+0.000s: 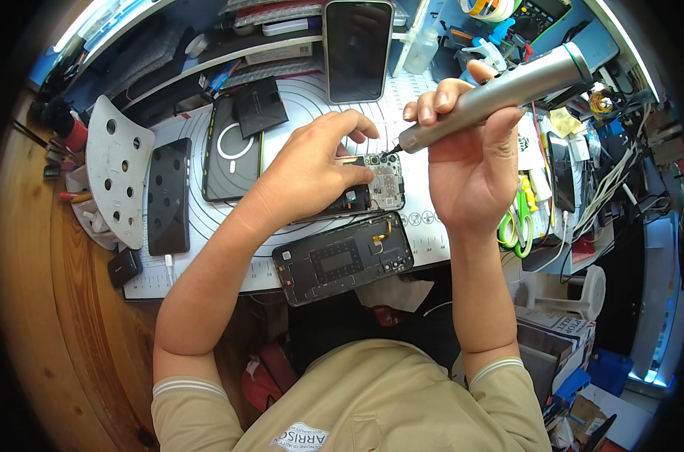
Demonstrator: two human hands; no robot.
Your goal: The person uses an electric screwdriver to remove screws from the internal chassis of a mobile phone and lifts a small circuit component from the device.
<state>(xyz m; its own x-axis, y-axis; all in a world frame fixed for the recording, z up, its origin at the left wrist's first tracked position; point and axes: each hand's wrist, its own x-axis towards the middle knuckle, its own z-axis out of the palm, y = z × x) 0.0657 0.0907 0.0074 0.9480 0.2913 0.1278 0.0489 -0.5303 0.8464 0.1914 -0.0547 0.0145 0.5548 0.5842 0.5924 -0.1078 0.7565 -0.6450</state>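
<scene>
Two hands [315,160] [470,177], screwdriver [523,85], opened phone [388,184]

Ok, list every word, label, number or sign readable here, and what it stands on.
I won't copy wording or numbers, but print shows here:
Shirt: white patch, dark lettering partly readable.
Work mat: small edge numbers, and a row of round symbols.
White printed item, lower right: bold dark lettering, partly readable.
Circuit board: markings too small to read.
</scene>
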